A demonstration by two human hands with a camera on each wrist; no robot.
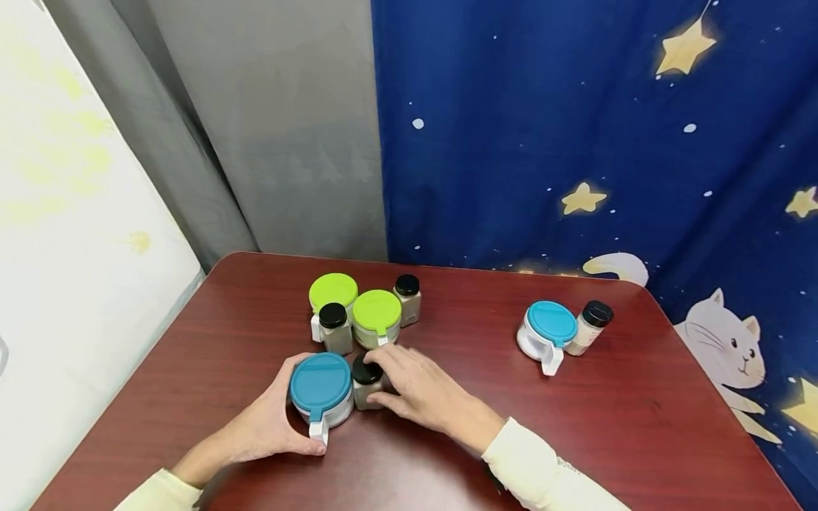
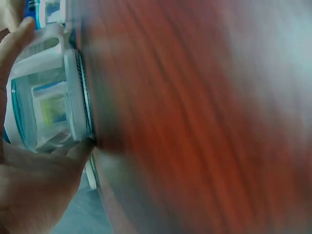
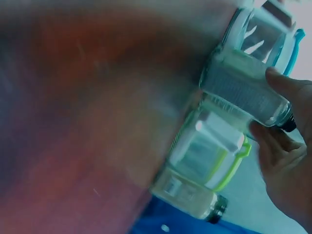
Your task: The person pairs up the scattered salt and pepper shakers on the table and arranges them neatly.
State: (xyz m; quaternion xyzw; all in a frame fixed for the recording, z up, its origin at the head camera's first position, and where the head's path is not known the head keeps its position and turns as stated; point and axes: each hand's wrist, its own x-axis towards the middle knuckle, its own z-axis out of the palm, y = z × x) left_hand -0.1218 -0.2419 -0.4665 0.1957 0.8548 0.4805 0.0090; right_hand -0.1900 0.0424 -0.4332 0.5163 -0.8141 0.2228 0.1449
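Observation:
My left hand [image 1: 271, 424] grips a seasoning jar with a blue lid [image 1: 321, 387], thumb by its white handle and fingers round the far side. In the left wrist view the clear wall of this jar [image 2: 51, 105] shows between thumb and fingers. Beside it stands a small glass shaker bottle with a black cap [image 1: 367, 392]. My right hand [image 1: 424, 392] holds that bottle, thumb on the near side and fingers by the cap; the right wrist view shows the bottle [image 3: 243, 87] between them. Jar and bottle stand side by side on the table.
Behind the hands are two green-lidded jars, one left [image 1: 333, 289] and one right [image 1: 377, 312], and two black-capped bottles, a nearer [image 1: 336, 333] and a farther [image 1: 409, 301]. At right stand another blue-lidded jar [image 1: 551, 325] and a black-capped shaker [image 1: 589, 328]. Curtains [image 1: 307, 142] hang behind the table [image 1: 473, 319].

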